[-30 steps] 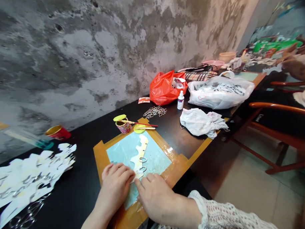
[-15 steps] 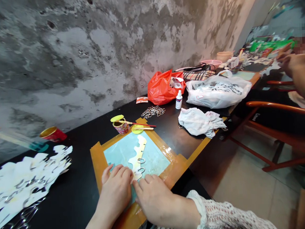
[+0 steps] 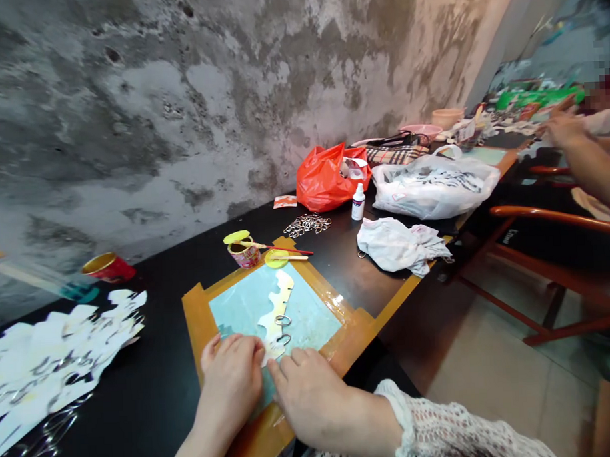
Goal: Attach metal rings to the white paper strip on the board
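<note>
A wavy cream paper cut-out [image 3: 278, 306] lies on a pale blue mat [image 3: 242, 301] taped with brown tape to the black table [image 3: 160, 367]. Two metal rings [image 3: 283, 329] sit on the strip near its close end. My left hand [image 3: 233, 381] and my right hand [image 3: 311, 395] lie flat side by side, fingertips pressing the near end of the cut-out against the mat. What lies under the fingers is hidden.
A small tin [image 3: 244, 252] with yellow lids and a red brush stands behind the mat, then loose metal rings [image 3: 309, 223], a glue bottle [image 3: 357, 201], an orange bag [image 3: 328, 176], white bags and a cloth [image 3: 398, 245]. Cut-outs [image 3: 54, 357] pile at left. Another person's arm [image 3: 582, 152] works far right.
Both hands stay pressed on the near end of the cut-out; they slid slightly toward me. The other person's arm shifted at far right.
</note>
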`<state>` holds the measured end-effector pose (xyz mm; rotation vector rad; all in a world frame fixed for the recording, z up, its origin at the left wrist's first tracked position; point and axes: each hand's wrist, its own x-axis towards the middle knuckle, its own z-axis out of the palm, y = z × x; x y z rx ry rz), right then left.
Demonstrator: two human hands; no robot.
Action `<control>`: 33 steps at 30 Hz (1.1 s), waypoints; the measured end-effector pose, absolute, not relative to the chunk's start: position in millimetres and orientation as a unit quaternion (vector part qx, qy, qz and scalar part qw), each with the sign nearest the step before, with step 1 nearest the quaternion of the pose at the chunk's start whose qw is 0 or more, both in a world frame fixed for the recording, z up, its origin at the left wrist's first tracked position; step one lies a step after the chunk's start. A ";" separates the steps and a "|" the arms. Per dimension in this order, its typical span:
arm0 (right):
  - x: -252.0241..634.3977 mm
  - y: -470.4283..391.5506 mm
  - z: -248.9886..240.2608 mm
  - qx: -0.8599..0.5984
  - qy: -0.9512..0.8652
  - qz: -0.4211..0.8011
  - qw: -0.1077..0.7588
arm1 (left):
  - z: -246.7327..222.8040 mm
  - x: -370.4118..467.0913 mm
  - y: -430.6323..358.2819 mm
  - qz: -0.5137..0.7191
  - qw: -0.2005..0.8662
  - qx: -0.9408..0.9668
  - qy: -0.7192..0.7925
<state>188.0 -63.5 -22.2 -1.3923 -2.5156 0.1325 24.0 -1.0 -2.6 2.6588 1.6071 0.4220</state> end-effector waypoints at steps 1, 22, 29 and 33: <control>187.9 -63.7 -22.3 -0.480 -0.866 0.047 0.134 | -2.3 23.6 -0.3 0.136 0.010 0.841 0.524; 182.9 -65.2 -35.1 -0.502 -0.845 0.037 0.181 | 3.8 11.5 5.3 0.419 0.443 0.546 0.575; 186.4 -63.1 -37.7 -0.495 -0.834 0.067 0.235 | 1.0 4.5 9.1 0.442 0.400 0.542 0.592; 190.5 -54.1 -40.5 -0.495 -0.814 0.115 0.281 | 11.8 -2.5 7.7 0.437 0.344 0.570 0.605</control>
